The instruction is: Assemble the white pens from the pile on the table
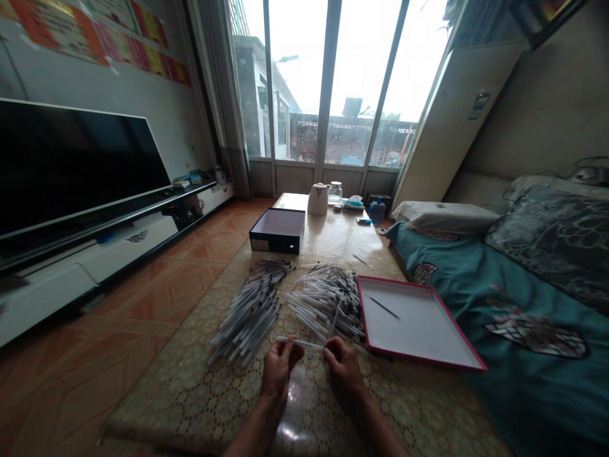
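Two bare hands of yours are in view, and between them you hold one thin white plastic tube point(302, 344), lying crosswise just above your knuckles. Your left hand point(280, 368) has its fingers curled nearly closed around the tube's left part, and your right hand point(345, 371) has its fingers bent in at the tube's right end. (You cannot tell from this view how firm either grip is.)

Just past your hands lie two loose heaps of thin grey-and-white plastic tubes, far too many to count: a left heap point(247, 317) and a right heap point(323, 301), the latter just beyond your right hand. Beside the right heap sits one shallow white rectangular tray with a pink rim point(428, 330), with one thin dark rod point(384, 308) lying on it. One more thin rod point(360, 259) lies by itself farther along the long table with a lace-patterned cover point(190, 393).

Beyond the heaps stand one open black box with a pale inside point(277, 230), one white jug point(318, 199), one glass jar point(335, 193) and one blue cup point(376, 211).
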Demonstrator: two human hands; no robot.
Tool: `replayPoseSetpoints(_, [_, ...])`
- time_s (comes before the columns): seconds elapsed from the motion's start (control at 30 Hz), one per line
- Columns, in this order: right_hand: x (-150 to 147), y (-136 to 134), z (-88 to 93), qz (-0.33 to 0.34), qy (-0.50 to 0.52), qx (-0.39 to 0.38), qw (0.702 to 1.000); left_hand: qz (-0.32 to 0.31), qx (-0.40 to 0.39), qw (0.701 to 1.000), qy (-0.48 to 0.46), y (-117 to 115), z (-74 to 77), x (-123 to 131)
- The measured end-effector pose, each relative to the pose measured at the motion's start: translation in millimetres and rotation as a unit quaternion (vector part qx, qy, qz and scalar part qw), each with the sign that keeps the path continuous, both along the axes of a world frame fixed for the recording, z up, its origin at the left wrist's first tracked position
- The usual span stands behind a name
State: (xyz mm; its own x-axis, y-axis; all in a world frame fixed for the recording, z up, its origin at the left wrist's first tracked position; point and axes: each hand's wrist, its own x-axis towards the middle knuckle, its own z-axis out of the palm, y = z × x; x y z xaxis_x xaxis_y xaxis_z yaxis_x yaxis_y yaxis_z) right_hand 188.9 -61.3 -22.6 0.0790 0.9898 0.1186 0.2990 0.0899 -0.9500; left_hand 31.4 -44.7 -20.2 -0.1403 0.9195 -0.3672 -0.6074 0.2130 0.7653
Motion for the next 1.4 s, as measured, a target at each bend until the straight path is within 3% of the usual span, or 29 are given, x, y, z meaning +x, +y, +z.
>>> replayPoseSetpoints(0.13, [-0.2,-0.7,-2.1,-0.043,0.003,0.018,0.999,0.017,-0.014,0.999,-0.03,1.3,0.9,-1.3])
replayPoseSetpoints(0.4, [15.8,10.5,-1.1,-0.155,0.2,-0.007,0.967,0.075,-0.051,0.993,-0.075,25.2,17.7,-10.8])
replayPoseSetpoints(0.53, [39.6,31.2,9.8,-0.27,0.169,0.013,0.948,0.109,-0.04,0.991,-0.064,46.3,20.3,-12.2])
replayPoseSetpoints(0.63, [50.4,54.8,17.2,-0.333,0.118,0.029,0.935,0.086,-0.025,0.996,-0.013,64.1,19.6,-0.4])
replayPoseSetpoints(0.83, [48.8,98.5,24.0,-0.337,0.092,0.024,0.937,-0.009,0.009,0.999,0.041,90.7,22.2,31.7])
replayPoseSetpoints(0.93, [45.1,100.5,24.3,-0.301,0.096,0.014,0.949,-0.021,0.007,0.997,0.074,88.7,22.4,28.8])
replayPoseSetpoints(1.0, [42.4,91.9,22.0,-0.282,0.089,0.017,0.955,-0.033,0.016,0.989,0.146,80.2,23.3,16.3])
replayPoseSetpoints(1.07, [38.2,76.6,17.3,-0.271,0.072,0.022,0.96,-0.063,0.057,0.951,0.296,67.4,25.7,-3.7])
replayPoseSetpoints(1.1, [35.1,67.1,14.1,-0.267,0.061,0.023,0.961,-0.082,0.091,0.914,0.388,60.1,27.4,-15.4])
replayPoseSetpoints(1.2, [22.1,36.6,3.1,-0.238,0.029,0.029,0.97,-0.072,0.158,0.752,0.636,38.0,32.2,-51.2])
replayPoseSetpoints(1.3, [8.5,12.5,-7.1,-0.199,0.001,0.045,0.979,-0.115,0.128,0.623,0.763,21.1,33.0,-75.5])
replayPoseSetpoints(1.4, [1.8,2.4,-14.4,-0.182,-0.036,0.059,0.981,-0.164,0.081,0.544,0.819,13.0,30.4,-82.3])
